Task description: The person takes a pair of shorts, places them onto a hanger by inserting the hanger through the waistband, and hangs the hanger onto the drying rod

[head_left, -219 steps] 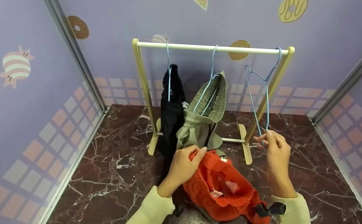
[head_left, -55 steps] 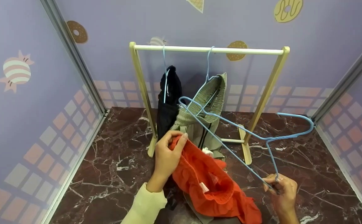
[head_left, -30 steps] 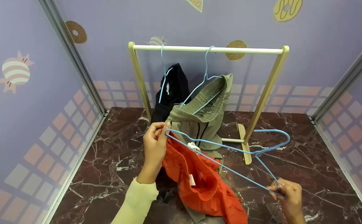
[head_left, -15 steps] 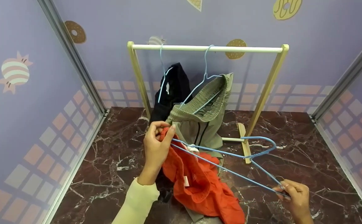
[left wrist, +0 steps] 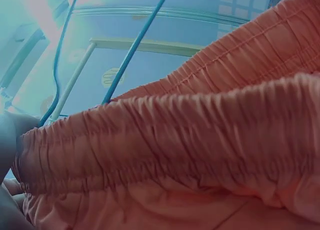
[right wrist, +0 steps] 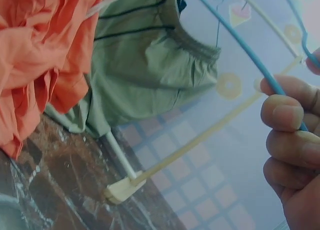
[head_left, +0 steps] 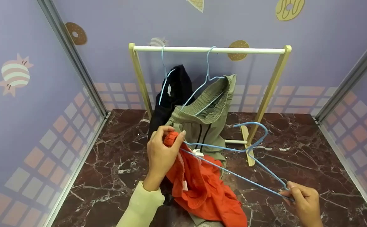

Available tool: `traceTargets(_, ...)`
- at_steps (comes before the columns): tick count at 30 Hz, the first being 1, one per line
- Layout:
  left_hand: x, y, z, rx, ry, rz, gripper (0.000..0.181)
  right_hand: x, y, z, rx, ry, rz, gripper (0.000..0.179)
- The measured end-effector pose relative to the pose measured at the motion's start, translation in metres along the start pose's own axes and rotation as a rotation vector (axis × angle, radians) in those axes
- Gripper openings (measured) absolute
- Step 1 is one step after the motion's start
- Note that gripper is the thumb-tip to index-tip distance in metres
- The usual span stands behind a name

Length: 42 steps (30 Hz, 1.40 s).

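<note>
Orange-red shorts (head_left: 216, 192) with a gathered elastic waistband hang from my left hand (head_left: 162, 153), which pinches one end of the waistband between thumb and fingers. A blue wire hanger (head_left: 248, 150) is held by one corner in my right hand (head_left: 306, 201), its hook towards the rack. The hanger's other corner reaches into the waistband beside my left thumb, and that tip is hidden. In the left wrist view both hanger wires (left wrist: 131, 52) go down behind the front of the waistband (left wrist: 165, 140). A white tag (head_left: 185, 185) shows inside the shorts.
Behind stands a small wooden clothes rack (head_left: 275, 82) with a white rail (head_left: 249, 50). Black bottoms (head_left: 183, 83) and khaki shorts (head_left: 213, 127) hang there on blue hangers, close behind the red shorts. Patterned walls (head_left: 363, 113) enclose the marbled floor (head_left: 107, 176).
My right hand has taken the hanger off the rack's right end and brought it forward. The hanger's far corner has entered the waistband at my left hand. Recently the hook has tipped upward.
</note>
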<state>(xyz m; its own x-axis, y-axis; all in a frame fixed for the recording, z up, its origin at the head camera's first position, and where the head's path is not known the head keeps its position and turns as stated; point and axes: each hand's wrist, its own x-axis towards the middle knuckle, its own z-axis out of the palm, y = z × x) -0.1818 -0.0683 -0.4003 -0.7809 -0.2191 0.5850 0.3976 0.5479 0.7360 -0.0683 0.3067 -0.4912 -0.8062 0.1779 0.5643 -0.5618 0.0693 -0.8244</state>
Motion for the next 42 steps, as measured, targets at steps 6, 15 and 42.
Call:
traceTargets(6, -0.002, 0.000, 0.000, 0.005, 0.018, 0.031, 0.034, -0.003, -0.016, 0.006, -0.160, -0.008, -0.027, 0.045)
traceTargets(15, -0.001, -0.003, -0.001, 0.010, 0.031, 0.046, 0.033, -0.003, -0.034, 0.012, -0.282, -0.012, -0.108, 0.044)
traceTargets(42, -0.018, 0.006, 0.012, 0.104, -0.053, 0.176, 0.035, -0.007, -0.046, 0.023, -0.488, -0.020, -0.225, 0.039)
